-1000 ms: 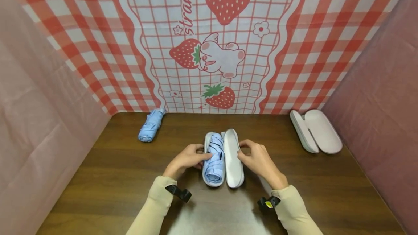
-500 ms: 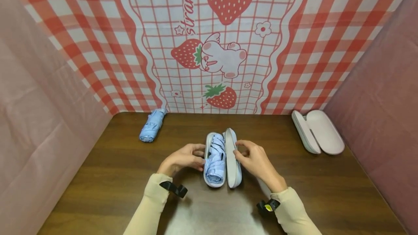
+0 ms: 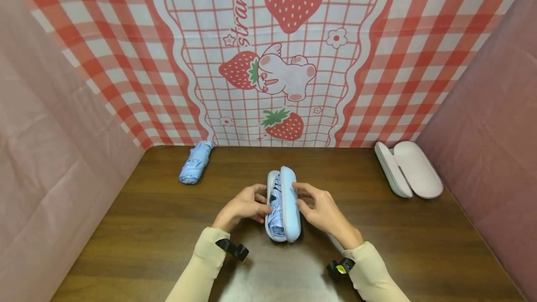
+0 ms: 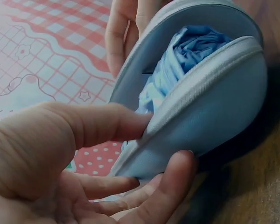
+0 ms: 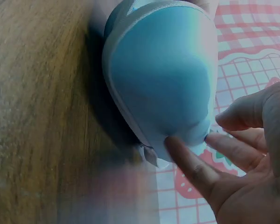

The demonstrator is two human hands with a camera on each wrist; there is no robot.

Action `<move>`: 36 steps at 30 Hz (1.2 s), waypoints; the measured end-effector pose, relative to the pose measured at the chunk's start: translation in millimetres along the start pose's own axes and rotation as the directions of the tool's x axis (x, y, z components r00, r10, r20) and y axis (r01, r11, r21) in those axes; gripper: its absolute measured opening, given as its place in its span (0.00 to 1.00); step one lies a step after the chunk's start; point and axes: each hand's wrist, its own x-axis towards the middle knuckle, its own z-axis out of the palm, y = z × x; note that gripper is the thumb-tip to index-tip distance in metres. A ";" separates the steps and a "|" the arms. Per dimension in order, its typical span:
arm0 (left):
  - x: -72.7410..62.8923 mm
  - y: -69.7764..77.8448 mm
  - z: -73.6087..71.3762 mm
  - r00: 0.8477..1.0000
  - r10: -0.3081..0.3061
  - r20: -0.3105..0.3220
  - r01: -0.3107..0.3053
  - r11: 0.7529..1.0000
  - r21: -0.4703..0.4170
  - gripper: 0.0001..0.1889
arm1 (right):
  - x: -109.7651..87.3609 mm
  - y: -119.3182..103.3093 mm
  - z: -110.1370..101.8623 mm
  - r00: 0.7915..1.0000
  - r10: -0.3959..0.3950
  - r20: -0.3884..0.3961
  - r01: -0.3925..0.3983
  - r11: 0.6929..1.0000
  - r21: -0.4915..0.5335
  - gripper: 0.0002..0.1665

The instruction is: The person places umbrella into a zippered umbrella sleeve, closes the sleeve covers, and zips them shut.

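A long light blue hard case stands part-folded at the middle of the table, its lid swung up over the base. Inside the base lies a folded blue umbrella, partly hidden by the lid. My left hand holds the base at its left side. In the left wrist view its thumb lies at the case's rim and the fingers are along the outer wall. From the right, the fingertips of my right hand touch the outside of the lid, with the fingers extended in the right wrist view.
Another folded blue umbrella lies at the back left of the wooden table. A second hard case lies spread apart at the back right. A red checked cloth with strawberries hangs behind; pink cloths flank both sides.
The lid has swung from lying back on the right to tilting over the base and umbrella. My right hand has moved left with it; the left hand shifted off and back onto the base's edge.
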 end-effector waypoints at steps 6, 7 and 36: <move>3.6 -5.4 3.8 1.000 0.009 -0.007 -0.010 0.999 -0.041 0.38 | -0.6 -0.8 2.9 1.000 -0.003 0.020 0.002 0.999 0.042 0.26; 4.2 -6.3 4.1 1.000 0.017 -0.005 -0.018 0.999 -0.046 0.38 | -0.9 -0.7 3.6 1.000 -0.010 0.021 0.009 0.999 0.044 0.26; 6.6 -8.0 -4.3 0.999 0.016 0.045 -0.012 0.996 -0.090 0.35 | 1.3 0.1 17.6 0.989 -0.151 0.001 0.151 0.987 -0.058 0.23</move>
